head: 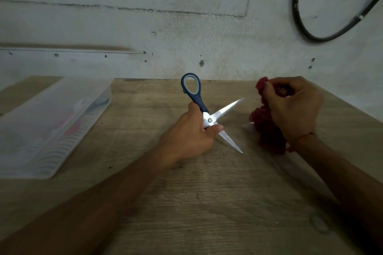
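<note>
My left hand [189, 134] grips a pair of scissors [209, 119] with dark blue handles near the pivot. The blades stand spread wide apart above the wooden table [186, 192], one pointing up right, the other down right. One handle loop sticks up past my thumb; the other handle is hidden in my palm. To the right, my right hand [294, 107] holds a bunch of dark red yarn [266, 128], which hangs down to the table. A red thread circles that wrist. A small white piece [248, 127] lies beside the yarn.
A clear plastic lidded box [51, 126] with blurred coloured contents lies on the table at the left. The grey concrete wall [186, 27] rises right behind the table's far edge. A black cable loop [323, 16] hangs on the wall at the upper right.
</note>
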